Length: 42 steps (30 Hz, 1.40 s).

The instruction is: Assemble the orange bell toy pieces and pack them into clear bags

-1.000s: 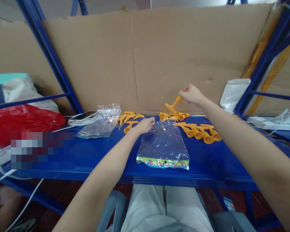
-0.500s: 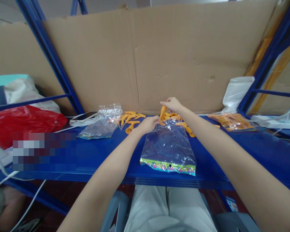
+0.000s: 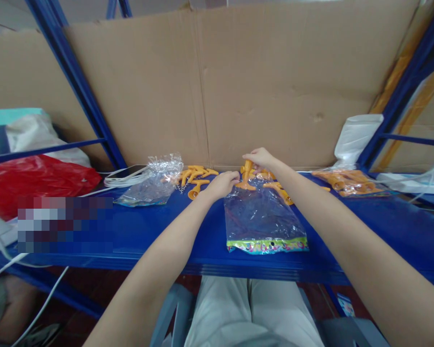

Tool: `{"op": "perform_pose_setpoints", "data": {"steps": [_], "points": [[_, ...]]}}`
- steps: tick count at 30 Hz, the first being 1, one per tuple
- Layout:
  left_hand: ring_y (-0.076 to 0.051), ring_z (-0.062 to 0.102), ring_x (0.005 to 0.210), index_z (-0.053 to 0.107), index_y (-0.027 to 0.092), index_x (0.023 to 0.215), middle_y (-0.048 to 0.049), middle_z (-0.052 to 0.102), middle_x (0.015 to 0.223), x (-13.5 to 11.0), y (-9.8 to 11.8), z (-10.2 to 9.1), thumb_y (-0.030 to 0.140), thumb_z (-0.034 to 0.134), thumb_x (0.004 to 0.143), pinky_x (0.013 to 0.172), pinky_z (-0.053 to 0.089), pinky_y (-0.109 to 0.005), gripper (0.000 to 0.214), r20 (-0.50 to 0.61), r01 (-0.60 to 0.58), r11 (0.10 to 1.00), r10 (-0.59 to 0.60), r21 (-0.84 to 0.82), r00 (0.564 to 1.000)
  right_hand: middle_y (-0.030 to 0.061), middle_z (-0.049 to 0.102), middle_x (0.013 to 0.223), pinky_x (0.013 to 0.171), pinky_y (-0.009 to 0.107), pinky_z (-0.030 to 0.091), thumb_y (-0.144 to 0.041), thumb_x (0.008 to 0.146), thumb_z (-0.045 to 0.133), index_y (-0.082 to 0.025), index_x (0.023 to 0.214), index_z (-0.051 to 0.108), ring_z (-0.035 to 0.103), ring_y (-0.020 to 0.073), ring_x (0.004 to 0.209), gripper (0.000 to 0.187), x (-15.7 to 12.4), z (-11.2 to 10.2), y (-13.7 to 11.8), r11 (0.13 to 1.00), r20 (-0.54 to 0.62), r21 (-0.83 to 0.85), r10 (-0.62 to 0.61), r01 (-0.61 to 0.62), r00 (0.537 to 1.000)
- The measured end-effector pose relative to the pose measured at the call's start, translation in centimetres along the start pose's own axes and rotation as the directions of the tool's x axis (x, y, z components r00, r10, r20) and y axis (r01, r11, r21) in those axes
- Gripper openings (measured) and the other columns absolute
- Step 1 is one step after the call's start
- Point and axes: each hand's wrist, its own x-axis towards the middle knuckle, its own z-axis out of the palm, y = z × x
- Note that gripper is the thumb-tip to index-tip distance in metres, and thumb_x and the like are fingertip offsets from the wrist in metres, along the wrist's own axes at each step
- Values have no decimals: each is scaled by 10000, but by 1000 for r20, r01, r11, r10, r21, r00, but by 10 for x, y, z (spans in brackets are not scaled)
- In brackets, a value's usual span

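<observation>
My right hand (image 3: pixel 259 159) is closed on an orange T-shaped plastic piece (image 3: pixel 246 179), its crossbar pointing down at the mouth of a clear plastic bag (image 3: pixel 264 217). The bag lies flat, its printed green and blue edge towards me. At the bag's upper left corner my left hand (image 3: pixel 224 184) is closed, pinching the film. Behind and beside the bag are more orange pieces (image 3: pixel 282 191), partly hidden by my right hand and forearm. Left of my left hand lies a small group of orange T-shaped pieces (image 3: pixel 195 176), some with thin chains.
A crumpled clear bag (image 3: pixel 148 185) and white cables (image 3: pixel 125 179) lie to the left, near a red plastic bag (image 3: pixel 39 180). On the right is a filled bag of orange pieces (image 3: pixel 347 182). Cardboard (image 3: pixel 267 86) stands behind the blue shelf (image 3: pixel 148 236); a person's leg shows lower left.
The clear bag's printed end has swung to the right. The orange piece in my right hand has turned, so its crossbar now shows broadside at the bag's mouth.
</observation>
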Motion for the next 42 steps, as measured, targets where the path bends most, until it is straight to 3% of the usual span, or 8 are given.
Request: {"op": "perform_pose_setpoints", "data": {"steps": [7,12,18,24,33,36,42], "points": [[-179,557,830,538,168,806,-64,610,867,-2,5,0,148,414,852,776,411,-278,135,-45,9,1000,-9,11,999,-47,403,390,459,245,496,-285,815,585,-135,675,561,427,85,382,207,-8,3,-1,997,177,-65,47,-36,983],[-180,557,836,526,173,814,-65,602,879,-2,2,9,138,422,850,781,418,-285,115,-77,-5,1000,5,7,997,-19,470,430,459,253,483,-276,820,542,-134,742,543,487,112,408,162,-10,7,-1,990,321,-126,100,-63,942],[-182,559,819,526,167,824,-68,599,885,-1,2,15,134,415,858,759,425,-286,120,-89,-31,999,33,21,996,-44,409,408,500,280,506,-272,838,482,-147,716,521,415,88,389,179,-9,9,2,987,441,-109,156,-120,884],[-159,559,782,503,175,810,-42,599,838,-2,6,12,129,405,860,729,423,-266,120,-118,-35,999,36,15,992,-75,336,413,526,321,530,-283,857,454,-172,680,471,292,55,361,210,-7,5,6,975,406,-156,211,-160,889],[-166,564,769,480,181,821,-50,605,834,-3,9,12,160,353,885,701,419,-273,144,-179,-26,1000,26,2,983,-56,382,472,499,294,508,-315,844,506,-166,744,487,388,83,408,180,-16,16,-1,971,403,-195,210,-141,891],[-176,567,789,482,184,836,-58,606,859,-3,9,12,162,351,882,710,422,-284,142,-186,-4,999,12,42,982,-30,439,501,519,301,513,-367,852,496,-166,773,511,436,100,444,217,-14,17,-1,970,475,-191,227,-152,850],[-185,576,811,485,183,855,-73,611,889,-4,12,12,157,340,879,713,428,-292,149,-190,29,995,-10,99,982,23,527,539,550,306,503,-414,869,448,-166,778,560,495,126,500,287,-12,16,2,971,667,-201,230,-126,709]]}}
